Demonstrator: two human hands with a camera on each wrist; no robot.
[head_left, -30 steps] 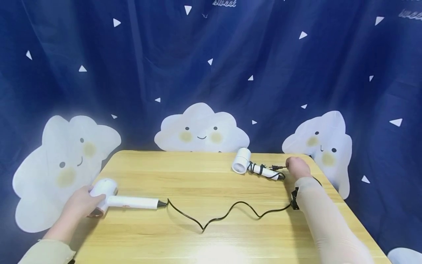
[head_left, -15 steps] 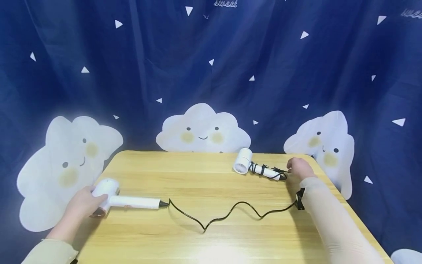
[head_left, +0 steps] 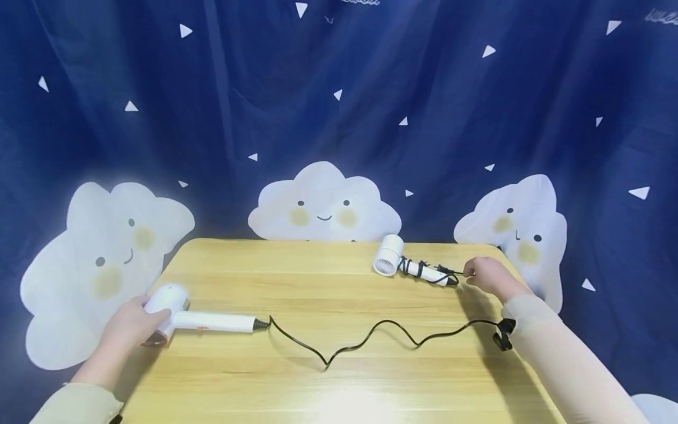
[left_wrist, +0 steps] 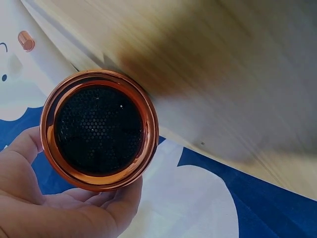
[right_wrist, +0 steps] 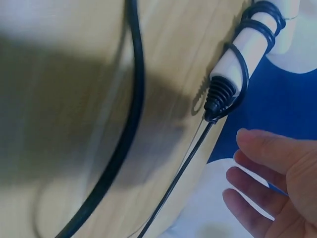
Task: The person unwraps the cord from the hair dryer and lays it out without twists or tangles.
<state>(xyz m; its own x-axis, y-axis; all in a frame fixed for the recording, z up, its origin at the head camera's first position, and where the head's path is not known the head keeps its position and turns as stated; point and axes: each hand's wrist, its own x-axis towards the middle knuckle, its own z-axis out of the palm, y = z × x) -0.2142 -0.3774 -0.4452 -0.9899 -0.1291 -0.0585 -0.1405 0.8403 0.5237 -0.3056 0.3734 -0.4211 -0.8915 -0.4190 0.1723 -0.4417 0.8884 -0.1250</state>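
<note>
At the table's left edge, my left hand point(head_left: 129, 323) grips the barrel of a white hair dryer point(head_left: 214, 321), whose handle points right. Its round copper-coloured ring point(left_wrist: 151, 124) and dark mesh face the left wrist camera, thumb and fingers curled around the barrel. At the far right, my right hand point(head_left: 492, 277) is nearest to a smaller white hair dryer point(head_left: 388, 256) with black cord wound around its handle. The right wrist view shows this hand point(right_wrist: 282, 173) with thumb and fingers spread, nothing between them. A black plug point(head_left: 445, 270) lies by the small dryer's handle.
The left dryer's black cord point(head_left: 389, 321) zigzags across the wooden table point(head_left: 238, 383) to the right forearm, where a black piece point(head_left: 504, 334) sits at the wrist. A dark blue curtain point(head_left: 339, 129) with smiling clouds hangs behind the table.
My right hand has loosened from the small dryer's cord and shifted slightly right, its forearm swinging right. My left hand and its hair dryer have stayed in place.
</note>
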